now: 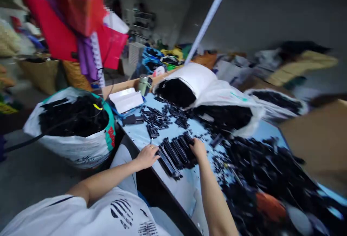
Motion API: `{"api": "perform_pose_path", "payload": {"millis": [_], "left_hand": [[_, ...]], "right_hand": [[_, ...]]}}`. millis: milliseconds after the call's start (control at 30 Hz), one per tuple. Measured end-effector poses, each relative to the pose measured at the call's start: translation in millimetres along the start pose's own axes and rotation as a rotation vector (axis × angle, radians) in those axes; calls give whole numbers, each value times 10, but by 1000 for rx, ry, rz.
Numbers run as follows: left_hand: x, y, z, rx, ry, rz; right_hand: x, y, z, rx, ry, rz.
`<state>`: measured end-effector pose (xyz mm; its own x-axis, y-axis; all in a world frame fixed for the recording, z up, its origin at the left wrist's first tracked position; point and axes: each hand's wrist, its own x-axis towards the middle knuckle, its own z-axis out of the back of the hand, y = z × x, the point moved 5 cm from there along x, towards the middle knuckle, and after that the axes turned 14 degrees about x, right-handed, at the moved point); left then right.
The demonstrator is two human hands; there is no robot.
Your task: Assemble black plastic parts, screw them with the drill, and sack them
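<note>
A row of long black plastic strips [176,152] lies side by side on the light blue table [187,189]. My left hand [148,155] rests at the near left end of the row, fingers curled onto the strips. My right hand [198,148] presses on the far right end of the same row, fingers bent over the pieces. Both hands bracket the row between them. The picture is smeared by motion, so the fingertips are unclear.
A large heap of loose black parts [265,171] covers the table's right side. White sacks of black parts stand at the left [73,120] and lie open at the back [206,87]. A white box [126,99], a green cup [142,83] and a brown carton [320,138] stand nearby.
</note>
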<state>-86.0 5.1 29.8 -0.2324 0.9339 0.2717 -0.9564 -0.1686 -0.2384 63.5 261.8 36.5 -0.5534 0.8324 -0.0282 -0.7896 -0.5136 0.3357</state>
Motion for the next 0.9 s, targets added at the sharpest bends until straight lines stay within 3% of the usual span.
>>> {"api": "perform_pose_path", "payload": {"millis": [133, 267, 567, 800, 900], "left_hand": [[-101, 113, -160, -4, -90, 59], [-78, 161, -330, -26, -96, 77], [-76, 150, -393, -2, -138, 93], [-22, 171, -387, -25, -92, 196], [-7, 139, -388, 29, -108, 176]], "right_hand": [[97, -227, -194, 28, -112, -4], [101, -362, -347, 73, -149, -61], [99, -371, -325, 62, -164, -74], [41, -335, -290, 66, -170, -85], [17, -324, -253, 67, -178, -110]]}}
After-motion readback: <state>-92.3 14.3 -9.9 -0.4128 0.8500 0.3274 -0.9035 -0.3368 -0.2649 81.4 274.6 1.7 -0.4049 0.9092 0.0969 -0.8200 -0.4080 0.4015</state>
